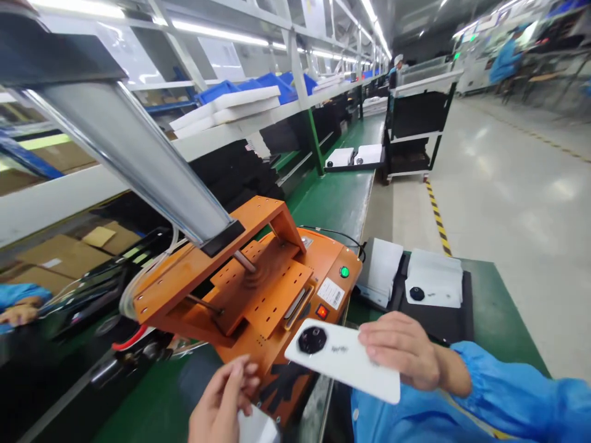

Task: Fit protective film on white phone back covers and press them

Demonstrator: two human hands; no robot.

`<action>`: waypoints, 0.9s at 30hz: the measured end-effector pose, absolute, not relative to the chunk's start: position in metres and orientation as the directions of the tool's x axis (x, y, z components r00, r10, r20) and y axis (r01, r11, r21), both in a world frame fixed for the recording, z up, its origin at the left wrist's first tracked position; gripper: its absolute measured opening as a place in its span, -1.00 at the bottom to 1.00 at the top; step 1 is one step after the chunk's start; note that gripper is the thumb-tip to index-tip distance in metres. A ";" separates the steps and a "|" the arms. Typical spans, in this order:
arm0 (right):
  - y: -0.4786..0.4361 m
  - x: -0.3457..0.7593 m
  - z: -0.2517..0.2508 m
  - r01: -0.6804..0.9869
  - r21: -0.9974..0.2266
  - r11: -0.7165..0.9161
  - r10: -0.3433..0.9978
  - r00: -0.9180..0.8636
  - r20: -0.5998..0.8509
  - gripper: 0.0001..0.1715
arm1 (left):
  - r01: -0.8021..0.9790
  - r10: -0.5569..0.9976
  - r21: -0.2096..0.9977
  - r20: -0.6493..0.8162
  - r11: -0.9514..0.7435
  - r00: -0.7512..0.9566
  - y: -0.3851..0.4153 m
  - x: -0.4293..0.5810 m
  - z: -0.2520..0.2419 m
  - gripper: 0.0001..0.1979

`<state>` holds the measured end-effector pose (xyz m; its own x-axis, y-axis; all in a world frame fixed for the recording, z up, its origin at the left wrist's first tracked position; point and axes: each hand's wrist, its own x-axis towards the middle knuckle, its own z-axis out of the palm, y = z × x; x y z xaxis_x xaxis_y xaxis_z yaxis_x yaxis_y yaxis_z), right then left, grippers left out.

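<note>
My right hand grips a white phone back cover by one end. The cover is tilted, with a round black camera area at its far end and small dark lettering. My left hand is beside it at the bottom, fingers curled. Below those fingers shows a white piece, partly cut off by the frame; whether the hand grips it is hidden. In front of both hands stands an orange press with a silver cylinder, a lit red switch and a green button.
Right of the press, a black tray holds stacked white covers. Another tray with white covers lies farther along the green bench. A black trolley stands in the aisle. At far left is another person's hand.
</note>
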<state>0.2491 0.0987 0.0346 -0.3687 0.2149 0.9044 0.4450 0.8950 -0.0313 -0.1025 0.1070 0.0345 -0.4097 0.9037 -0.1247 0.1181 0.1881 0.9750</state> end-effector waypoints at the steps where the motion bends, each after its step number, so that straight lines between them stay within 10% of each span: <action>1: 0.099 0.254 0.034 0.475 -0.039 0.879 0.236 -0.364 0.901 -0.74 | 0.106 0.911 0.977 -0.131 0.187 -0.392 0.113 -0.099 0.037 -0.36; 27: 0.109 0.278 0.009 0.598 0.061 0.799 0.236 -0.406 0.883 -0.75 | 0.375 0.924 0.877 -0.169 0.300 -0.343 0.132 -0.074 0.057 -0.19</action>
